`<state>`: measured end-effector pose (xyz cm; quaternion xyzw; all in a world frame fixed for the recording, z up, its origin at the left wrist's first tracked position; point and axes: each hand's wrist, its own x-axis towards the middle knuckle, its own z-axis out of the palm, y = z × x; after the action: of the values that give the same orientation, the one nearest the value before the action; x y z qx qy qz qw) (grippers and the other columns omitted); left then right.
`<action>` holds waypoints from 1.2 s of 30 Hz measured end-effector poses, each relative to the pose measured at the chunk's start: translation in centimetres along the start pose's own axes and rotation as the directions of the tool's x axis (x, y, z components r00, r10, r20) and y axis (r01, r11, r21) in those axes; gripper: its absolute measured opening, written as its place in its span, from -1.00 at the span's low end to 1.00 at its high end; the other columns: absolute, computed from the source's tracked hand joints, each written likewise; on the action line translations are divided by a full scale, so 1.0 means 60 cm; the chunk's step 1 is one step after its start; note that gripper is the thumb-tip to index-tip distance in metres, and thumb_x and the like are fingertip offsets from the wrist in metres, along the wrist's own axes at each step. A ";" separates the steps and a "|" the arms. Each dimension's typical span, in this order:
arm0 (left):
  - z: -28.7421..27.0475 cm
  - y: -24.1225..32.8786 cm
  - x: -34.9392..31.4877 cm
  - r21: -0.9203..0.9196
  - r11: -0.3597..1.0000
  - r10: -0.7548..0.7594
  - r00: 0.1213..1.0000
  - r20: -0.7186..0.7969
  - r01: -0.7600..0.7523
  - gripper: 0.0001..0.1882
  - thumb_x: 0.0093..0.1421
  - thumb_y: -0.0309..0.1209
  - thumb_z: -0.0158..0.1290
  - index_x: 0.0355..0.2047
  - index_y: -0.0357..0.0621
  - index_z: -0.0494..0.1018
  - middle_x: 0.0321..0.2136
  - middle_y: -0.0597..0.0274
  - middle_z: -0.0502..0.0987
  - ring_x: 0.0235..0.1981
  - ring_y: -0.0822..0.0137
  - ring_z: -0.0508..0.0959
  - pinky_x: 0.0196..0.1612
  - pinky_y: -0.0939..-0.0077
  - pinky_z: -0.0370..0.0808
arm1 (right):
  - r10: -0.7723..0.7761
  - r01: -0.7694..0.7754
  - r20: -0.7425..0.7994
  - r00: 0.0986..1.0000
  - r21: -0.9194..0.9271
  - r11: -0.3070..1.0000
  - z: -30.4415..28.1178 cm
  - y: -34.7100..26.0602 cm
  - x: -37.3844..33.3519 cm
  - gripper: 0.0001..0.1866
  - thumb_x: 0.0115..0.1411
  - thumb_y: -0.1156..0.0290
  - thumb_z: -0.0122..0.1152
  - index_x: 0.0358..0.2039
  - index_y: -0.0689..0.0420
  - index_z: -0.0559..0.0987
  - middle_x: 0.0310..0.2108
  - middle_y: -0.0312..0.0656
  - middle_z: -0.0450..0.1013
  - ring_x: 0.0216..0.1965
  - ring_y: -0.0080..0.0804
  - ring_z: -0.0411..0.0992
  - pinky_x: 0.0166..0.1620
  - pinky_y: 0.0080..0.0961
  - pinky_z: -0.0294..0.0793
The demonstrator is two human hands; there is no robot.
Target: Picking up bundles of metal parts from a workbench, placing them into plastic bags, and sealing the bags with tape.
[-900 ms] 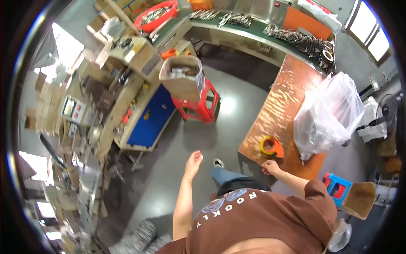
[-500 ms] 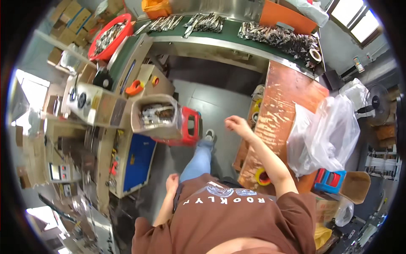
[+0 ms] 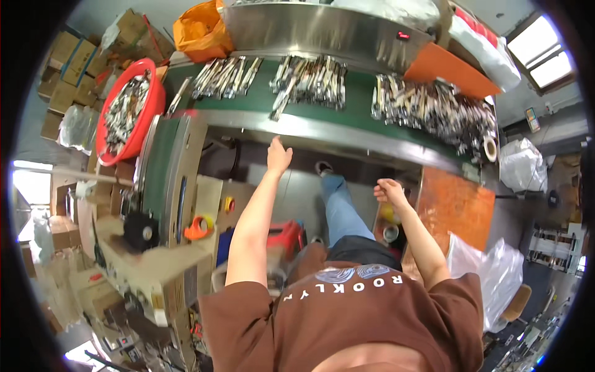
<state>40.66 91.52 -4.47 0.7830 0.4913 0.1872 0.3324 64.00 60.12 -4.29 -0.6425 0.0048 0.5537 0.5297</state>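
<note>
My left hand (image 3: pixel 279 156) reaches forward to just short of the bench's metal front edge (image 3: pixel 291 127); its fingers are stretched and hold nothing. Over the floor, left of the orange-brown board (image 3: pixel 455 201), hovers my right hand (image 3: pixel 389 191), its fingers loosely curled with nothing visible in them. On the green bench surface (image 3: pixel 362 93) ahead lie slim stick-like pieces in silver, white and dark tones. They form a left group (image 3: pixel 224 77), a middle group (image 3: pixel 313 84) and a larger right heap (image 3: pixel 434 111). The middle group lies closest to my left hand.
A red basin (image 3: pixel 155 105) full of similar pieces stands at the left. An orange bag (image 3: pixel 201 34) sits at the back. A tape roll (image 3: pixel 489 149) lies by the right heap. Below my left arm is a red stool (image 3: pixel 286 239); a clear plastic bag (image 3: pixel 496 273) hangs at right.
I have stepped forward, so the bench is closer. My left hand has risen from my side and stretched ahead. My right hand now appears farther right, and the bin of pieces is mostly hidden.
</note>
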 end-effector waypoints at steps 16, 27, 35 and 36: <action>0.029 -0.016 0.548 0.447 0.876 0.095 0.972 0.215 -0.184 -0.32 -0.01 -0.43 -0.02 0.12 -0.37 0.02 -0.04 -0.27 0.23 0.00 -0.16 0.23 0.00 0.23 0.28 | -0.287 -0.221 -0.560 0.777 -0.670 0.709 0.268 -0.365 0.673 0.03 -0.11 -0.36 0.01 0.16 0.21 0.11 0.16 0.17 -0.02 0.18 0.20 -0.12 0.14 0.07 -0.06; 0.185 0.159 0.489 -0.539 0.695 -0.003 0.752 0.660 0.475 -0.09 -0.22 -0.06 0.27 0.08 -0.31 0.18 0.03 -0.12 0.28 0.08 0.10 0.28 0.13 0.29 0.17 | -0.151 0.131 -0.263 0.953 -0.092 0.987 0.279 -0.358 0.550 -0.38 -0.01 0.24 0.26 0.01 0.25 0.28 -0.17 -0.19 0.36 -0.16 -0.44 0.32 -0.07 -0.47 0.29; 0.223 0.090 0.593 -0.624 0.565 -0.167 0.815 0.554 0.540 0.05 -0.28 0.05 0.28 0.05 -0.48 0.11 -0.07 -0.13 0.34 0.00 0.14 0.33 0.07 0.41 0.25 | 0.198 -0.212 0.285 0.938 0.016 0.977 0.326 -0.485 0.685 -0.37 0.14 0.00 0.04 0.07 0.19 0.26 -0.03 -0.16 0.32 -0.05 -0.31 0.32 0.00 -0.36 0.29; 0.219 0.059 0.538 -0.750 0.512 -0.143 0.902 0.406 0.419 0.07 -0.27 0.07 0.27 0.06 -0.49 0.10 -0.07 -0.14 0.34 0.02 0.14 0.32 0.08 0.42 0.23 | 0.282 -0.291 0.328 0.902 -0.023 0.957 0.361 -0.465 0.652 -0.37 0.15 0.01 0.02 0.09 0.19 0.23 -0.01 -0.15 0.30 -0.02 -0.30 0.30 0.04 -0.37 0.27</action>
<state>65.52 114.92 -12.36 0.4631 0.4131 0.2189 0.7530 80.37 109.93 -9.69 -0.5267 0.0182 0.7244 0.4444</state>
